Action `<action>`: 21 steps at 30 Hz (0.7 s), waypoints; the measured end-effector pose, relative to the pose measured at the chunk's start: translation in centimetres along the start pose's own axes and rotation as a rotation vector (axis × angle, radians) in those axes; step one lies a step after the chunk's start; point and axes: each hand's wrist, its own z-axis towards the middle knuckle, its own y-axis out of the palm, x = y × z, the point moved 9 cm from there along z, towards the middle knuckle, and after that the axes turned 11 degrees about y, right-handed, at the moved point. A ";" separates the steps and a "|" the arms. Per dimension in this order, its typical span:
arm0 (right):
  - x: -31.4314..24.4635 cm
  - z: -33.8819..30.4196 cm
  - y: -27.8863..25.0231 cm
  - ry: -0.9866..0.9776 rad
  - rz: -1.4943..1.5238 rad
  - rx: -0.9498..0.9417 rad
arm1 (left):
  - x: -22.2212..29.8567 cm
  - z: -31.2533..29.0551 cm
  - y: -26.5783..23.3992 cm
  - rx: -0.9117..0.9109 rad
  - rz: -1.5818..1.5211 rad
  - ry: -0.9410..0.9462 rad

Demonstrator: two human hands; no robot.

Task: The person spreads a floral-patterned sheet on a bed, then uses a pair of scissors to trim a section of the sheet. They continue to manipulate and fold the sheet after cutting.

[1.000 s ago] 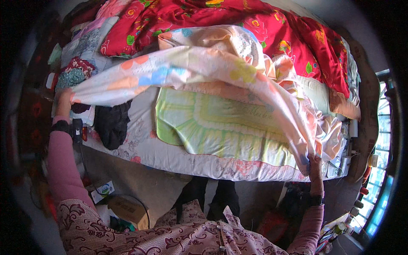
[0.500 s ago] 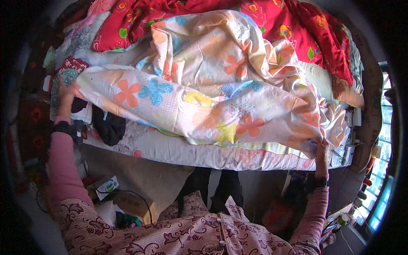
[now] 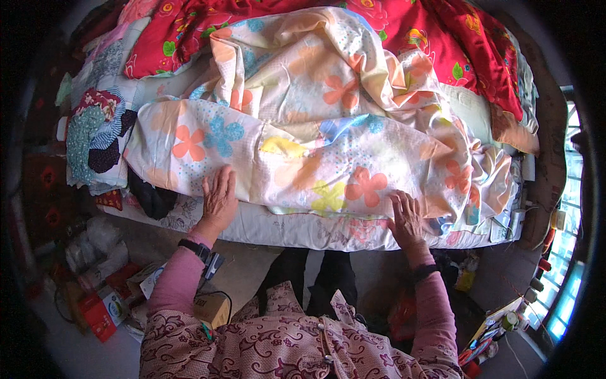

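A pale sheet point(image 3: 290, 180) printed with orange, blue and yellow flowers lies rumpled across the bed, its near edge folded over toward me. My left hand point(image 3: 219, 197) rests on that near edge with fingers spread, left of the middle. On the right, my right hand point(image 3: 407, 218) touches the same edge, fingers apart and nothing gripped. Beneath the sheet shows the white flowered bed cover point(image 3: 284, 234) along the bed's front. Farther back the sheet is bunched in loose folds against a red flowered quilt point(image 3: 442, 38).
Folded clothes point(image 3: 95, 132) are piled at the bed's left end, with a dark cloth point(image 3: 151, 199) beside them. Boxes and bags point(image 3: 107, 303) crowd the floor at left. At right are a barred window point(image 3: 565, 252) and small items on a ledge point(image 3: 505, 322).
Both hands have let go of the sheet's near corners and moved inward to its front edge, fingers now spread. The sheet's left corner has dropped onto the bed.
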 end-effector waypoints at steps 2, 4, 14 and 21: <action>-0.5 0.8 0.3 -0.019 0.046 0.172 | -1.5 0.0 1.0 0.033 0.071 0.009; 0.3 1.6 1.5 0.013 0.145 0.152 | -3.2 0.0 1.5 0.067 0.074 0.036; 6.0 5.9 0.0 0.164 0.562 -0.032 | -10.1 3.3 -2.2 0.290 -0.417 -0.193; 7.9 9.8 -0.3 0.475 0.383 0.121 | -11.1 12.6 -8.2 0.342 -0.169 -0.192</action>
